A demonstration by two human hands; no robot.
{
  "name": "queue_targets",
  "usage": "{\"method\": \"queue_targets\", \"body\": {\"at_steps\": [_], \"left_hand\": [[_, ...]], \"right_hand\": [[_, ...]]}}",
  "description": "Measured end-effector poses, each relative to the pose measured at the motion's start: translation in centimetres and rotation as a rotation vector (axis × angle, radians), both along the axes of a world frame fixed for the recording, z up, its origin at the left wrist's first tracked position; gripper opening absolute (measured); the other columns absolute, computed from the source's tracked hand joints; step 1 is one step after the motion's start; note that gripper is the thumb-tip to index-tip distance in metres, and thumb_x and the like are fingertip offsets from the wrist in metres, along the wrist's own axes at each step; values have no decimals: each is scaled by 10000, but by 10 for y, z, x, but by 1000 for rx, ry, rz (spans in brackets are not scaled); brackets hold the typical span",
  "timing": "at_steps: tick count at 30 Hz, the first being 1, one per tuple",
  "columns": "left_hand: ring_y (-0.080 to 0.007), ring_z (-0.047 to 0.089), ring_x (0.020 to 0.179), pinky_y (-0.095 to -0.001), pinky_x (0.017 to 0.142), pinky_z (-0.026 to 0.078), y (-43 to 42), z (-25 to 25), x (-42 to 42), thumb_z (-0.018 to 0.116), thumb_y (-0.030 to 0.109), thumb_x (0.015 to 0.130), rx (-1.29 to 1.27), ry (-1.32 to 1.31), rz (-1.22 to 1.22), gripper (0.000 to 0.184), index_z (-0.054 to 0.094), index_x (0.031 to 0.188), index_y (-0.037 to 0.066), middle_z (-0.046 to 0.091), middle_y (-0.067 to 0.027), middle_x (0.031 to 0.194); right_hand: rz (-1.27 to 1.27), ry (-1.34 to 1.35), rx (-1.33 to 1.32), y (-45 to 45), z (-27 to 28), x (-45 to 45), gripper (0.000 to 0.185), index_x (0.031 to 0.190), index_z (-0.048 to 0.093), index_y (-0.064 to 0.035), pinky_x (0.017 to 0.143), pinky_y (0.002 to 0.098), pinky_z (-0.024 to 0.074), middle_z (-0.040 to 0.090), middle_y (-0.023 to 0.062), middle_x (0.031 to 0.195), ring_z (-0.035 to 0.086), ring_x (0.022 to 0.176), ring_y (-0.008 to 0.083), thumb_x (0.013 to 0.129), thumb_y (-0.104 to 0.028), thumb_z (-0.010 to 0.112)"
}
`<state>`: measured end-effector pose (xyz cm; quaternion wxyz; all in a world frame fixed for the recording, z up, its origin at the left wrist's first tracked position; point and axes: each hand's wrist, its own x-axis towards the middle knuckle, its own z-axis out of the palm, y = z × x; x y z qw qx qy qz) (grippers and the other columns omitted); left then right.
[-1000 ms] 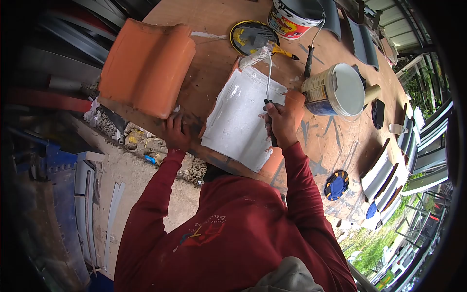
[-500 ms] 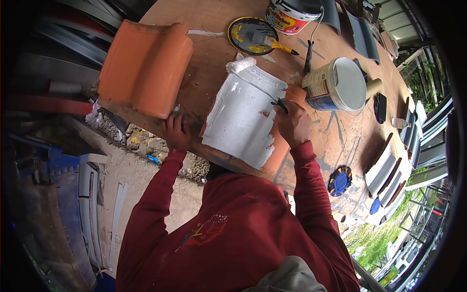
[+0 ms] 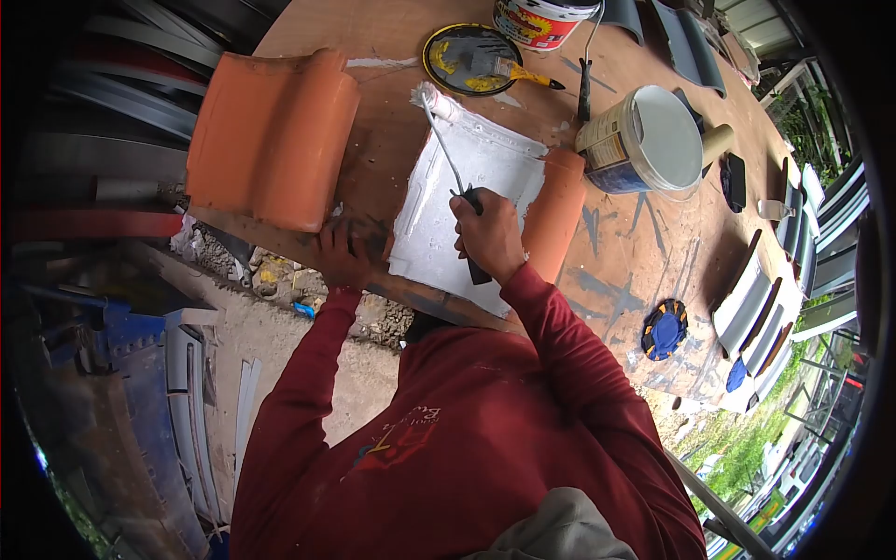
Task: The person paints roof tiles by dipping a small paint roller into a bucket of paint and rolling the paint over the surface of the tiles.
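My right hand (image 3: 491, 235) is wrapped round the black handle of a small paint roller (image 3: 442, 140). Its white-loaded sleeve lies at the far left corner of a roof tile (image 3: 504, 177). White paint covers most of that tile, while a strip along its right side is bare orange. My left hand (image 3: 343, 259) rests on the near table edge with fingers apart, holding nothing. Just above it lies an unpainted orange roof tile (image 3: 271, 140). To the right of the painted tile stands a tub (image 3: 607, 149) with pale paint inside.
On the wooden table (image 3: 616, 252), a yellow-handled brush (image 3: 523, 73) lies on a paint-smeared lid (image 3: 443, 79). Behind are a paint pail (image 3: 541, 23) and grey tiles (image 3: 686, 47). A phone (image 3: 733, 182) and a blue round object (image 3: 665, 329) lie to the right.
My right hand has moved left and nearer to me over the tile. The roller's sleeve has shifted to the tile's far left corner and turned. My left hand stays at the edge.
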<state>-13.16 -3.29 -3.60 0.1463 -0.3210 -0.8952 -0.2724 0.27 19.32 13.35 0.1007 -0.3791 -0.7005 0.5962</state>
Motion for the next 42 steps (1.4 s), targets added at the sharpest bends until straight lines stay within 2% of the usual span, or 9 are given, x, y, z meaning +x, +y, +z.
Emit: {"method": "queue_targets", "body": {"at_steps": [8,10,17,19,21,25,28,37,42], "left_hand": [[-426,549,1192,-552,1035,445,4,6,-1,653,134,884,27,-35,17,375,668,1254,79,596,-164,1274],[-427,548,1197,-543,1046,443,1,8,1,655,122,876,33,-87,-8,383,666,1256,75,596,-163,1277],[-394,577,1155,-539,985,470,3,4,-2,654,103,874,21,-26,13,378,659,1251,86,604,-132,1267],[-397,575,1158,-538,976,481,1,2,-2,663,91,866,36,7,-12,384,660,1250,89,601,-135,1268],[-402,576,1156,-540,974,484,-1,1,-2,665,90,865,27,-9,-13,387,661,1251,89,600,-136,1269],[-411,582,1145,-545,977,485,1,8,-1,662,102,873,49,-17,-35,383,660,1256,86,599,-138,1271],[-411,586,1148,-541,982,486,0,4,0,655,115,885,-6,-31,9,377,658,1261,82,598,-139,1272],[-410,554,1209,-540,1051,443,0,4,-1,637,143,916,50,-50,-15,371,654,1283,90,597,-159,1279],[-387,581,1162,-523,999,473,0,4,1,642,131,885,16,-11,2,359,662,1240,80,605,-124,1270]], "right_hand": [[71,3,-108,-44,5,5,291,898,654,115,459,353,551,650,134,667,668,505,194,990,-161,643],[-34,27,-314,-35,10,-9,293,905,657,110,460,355,553,647,123,671,673,512,205,997,-168,645],[6,38,-472,-39,26,-4,315,918,651,123,468,357,547,655,140,699,686,539,227,1003,-181,648],[109,1,-299,-66,25,23,312,936,653,119,474,360,546,654,138,703,683,541,227,1000,-186,655],[113,-112,-591,-82,51,34,312,944,656,116,476,365,542,650,129,693,676,540,220,990,-192,667],[-17,-3,-396,-55,11,4,288,920,653,108,472,363,542,651,129,688,671,531,217,977,-173,675],[-119,122,-503,-11,-3,-32,270,972,617,93,499,382,586,652,146,755,687,561,250,1005,-172,652],[75,-71,-563,-64,17,25,311,938,652,109,486,384,569,668,154,720,680,552,241,996,-196,669],[-41,26,-572,-30,11,5,311,921,652,105,500,372,567,661,135,694,681,562,236,998,-196,666]]}}
